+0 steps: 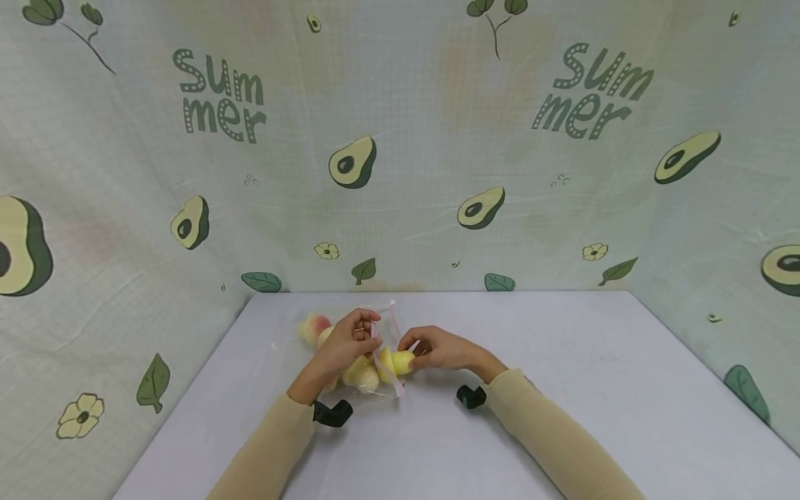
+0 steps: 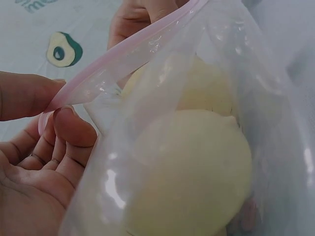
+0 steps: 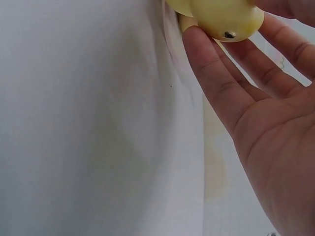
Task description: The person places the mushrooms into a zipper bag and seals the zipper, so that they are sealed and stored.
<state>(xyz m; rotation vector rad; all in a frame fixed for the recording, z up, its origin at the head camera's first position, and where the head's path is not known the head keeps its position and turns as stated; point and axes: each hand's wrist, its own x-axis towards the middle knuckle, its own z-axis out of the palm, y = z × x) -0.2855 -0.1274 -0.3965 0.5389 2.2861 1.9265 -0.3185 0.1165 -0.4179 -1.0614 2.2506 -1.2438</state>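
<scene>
A clear zip bag (image 1: 281, 354) with a pink-edged mouth lies at the table's back left, its opening toward the right. My left hand (image 1: 346, 340) pinches the pink edge (image 2: 78, 83) between thumb and forefinger, holding the mouth apart. Inside are several pale yellow fruits (image 2: 192, 172) and a red-blushed peach (image 1: 317, 326). At the opening, my right hand (image 1: 440, 347) grips a smooth yellow fruit (image 3: 226, 19) with a dark spot on its end. Another yellow fruit (image 1: 385, 362) sits against it just within the mouth.
The white table (image 1: 550, 389) reaches to a hanging cloth (image 1: 412, 257) printed with avocados at the back and sides. A black wrist camera (image 1: 333, 413) sits under the left wrist, another camera (image 1: 471, 397) under the right.
</scene>
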